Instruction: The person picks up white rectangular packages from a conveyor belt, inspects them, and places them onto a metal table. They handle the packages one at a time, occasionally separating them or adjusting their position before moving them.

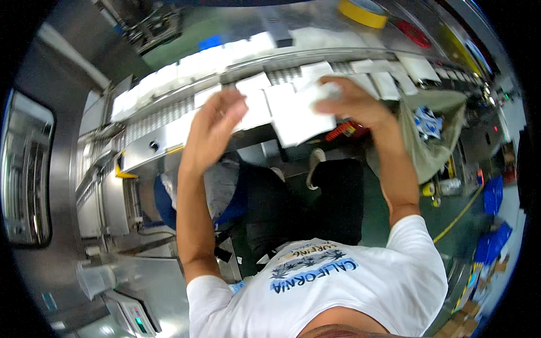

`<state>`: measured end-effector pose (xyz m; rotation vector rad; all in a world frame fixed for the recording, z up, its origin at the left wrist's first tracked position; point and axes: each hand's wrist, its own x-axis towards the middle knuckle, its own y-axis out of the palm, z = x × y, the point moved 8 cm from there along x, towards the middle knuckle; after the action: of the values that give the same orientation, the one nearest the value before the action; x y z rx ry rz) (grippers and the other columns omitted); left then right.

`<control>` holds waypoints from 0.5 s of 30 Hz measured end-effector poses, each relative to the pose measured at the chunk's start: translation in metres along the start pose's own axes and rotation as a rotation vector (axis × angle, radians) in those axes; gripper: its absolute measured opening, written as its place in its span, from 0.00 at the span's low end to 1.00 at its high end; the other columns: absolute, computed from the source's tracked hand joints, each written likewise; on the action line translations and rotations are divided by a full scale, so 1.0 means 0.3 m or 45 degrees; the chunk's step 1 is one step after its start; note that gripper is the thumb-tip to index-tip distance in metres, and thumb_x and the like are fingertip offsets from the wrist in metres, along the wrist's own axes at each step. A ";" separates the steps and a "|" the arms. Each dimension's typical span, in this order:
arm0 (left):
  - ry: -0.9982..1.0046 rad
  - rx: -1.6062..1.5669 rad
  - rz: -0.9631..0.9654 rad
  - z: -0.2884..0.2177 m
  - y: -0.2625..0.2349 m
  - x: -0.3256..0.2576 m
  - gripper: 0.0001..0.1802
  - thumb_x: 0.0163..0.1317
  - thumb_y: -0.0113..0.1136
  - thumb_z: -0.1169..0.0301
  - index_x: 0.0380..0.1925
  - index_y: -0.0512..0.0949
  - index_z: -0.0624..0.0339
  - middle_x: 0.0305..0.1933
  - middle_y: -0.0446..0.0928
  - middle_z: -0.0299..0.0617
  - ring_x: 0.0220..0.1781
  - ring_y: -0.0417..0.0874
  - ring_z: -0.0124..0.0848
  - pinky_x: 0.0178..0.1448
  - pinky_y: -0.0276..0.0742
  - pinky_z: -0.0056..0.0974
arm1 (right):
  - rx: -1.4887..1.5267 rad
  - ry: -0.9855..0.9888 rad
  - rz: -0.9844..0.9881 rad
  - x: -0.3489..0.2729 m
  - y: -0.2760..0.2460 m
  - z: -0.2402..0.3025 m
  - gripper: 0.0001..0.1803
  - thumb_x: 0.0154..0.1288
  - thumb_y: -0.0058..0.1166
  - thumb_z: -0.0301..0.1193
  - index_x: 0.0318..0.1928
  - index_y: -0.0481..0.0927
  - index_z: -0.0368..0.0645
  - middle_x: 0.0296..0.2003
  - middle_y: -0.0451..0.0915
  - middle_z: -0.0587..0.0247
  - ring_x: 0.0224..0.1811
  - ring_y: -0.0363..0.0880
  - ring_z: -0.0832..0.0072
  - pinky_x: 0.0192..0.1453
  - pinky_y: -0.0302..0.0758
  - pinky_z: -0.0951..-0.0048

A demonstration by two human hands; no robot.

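Observation:
My right hand (360,101) is closed around a white packet (332,90), thumb on the near side and fingers on the far side. Below and left of it, flat white packets (296,121) overlap at the conveyor's near edge; glare hides their detail. My left hand (220,121) is blurred, its fingers half curled and apart with nothing visible between them. It hovers by a white packet (255,110) to its right. More white packets (253,83) lie on the metal conveyor (163,115) beyond my hands.
A row of white packets (169,76) lines the conveyor's far side. At the right hangs an open greenish bag (445,155) with blue-and-white wrappers inside. Yellow tape (363,14) sits at the back. A digital scale (132,315) stands at the lower left, and blue bins (493,242) at the right.

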<state>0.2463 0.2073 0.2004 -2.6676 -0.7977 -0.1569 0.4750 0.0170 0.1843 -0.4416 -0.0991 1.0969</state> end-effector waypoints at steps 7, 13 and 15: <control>-0.313 -0.518 0.544 0.089 0.428 -0.228 0.30 0.65 0.77 0.68 0.64 0.76 0.66 0.55 0.83 0.41 0.53 0.84 0.27 0.57 0.81 0.35 | -0.044 -0.240 0.546 -0.139 0.252 -0.033 0.28 0.58 0.76 0.48 0.48 0.86 0.38 0.39 0.86 0.62 0.39 0.81 0.73 0.46 0.77 0.69; -0.366 -0.808 0.413 0.127 0.570 -0.290 0.23 0.70 0.71 0.71 0.61 0.78 0.67 0.52 0.86 0.41 0.51 0.86 0.26 0.56 0.82 0.33 | 0.504 -0.144 0.164 -0.253 0.115 -0.167 0.21 0.79 0.56 0.41 0.62 0.79 0.40 0.51 0.84 0.61 0.43 0.78 0.77 0.45 0.75 0.74; -0.370 -0.838 0.382 0.123 0.591 -0.306 0.24 0.70 0.71 0.70 0.62 0.78 0.67 0.53 0.86 0.43 0.52 0.87 0.28 0.57 0.82 0.34 | 1.126 -0.043 0.291 -0.299 0.075 -0.194 0.20 0.81 0.51 0.37 0.64 0.76 0.39 0.54 0.84 0.59 0.45 0.80 0.73 0.48 0.76 0.72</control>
<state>0.2674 0.0354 0.0943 -3.4556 -0.4595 0.0614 0.4318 -0.0704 0.1347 0.3693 0.4077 1.2528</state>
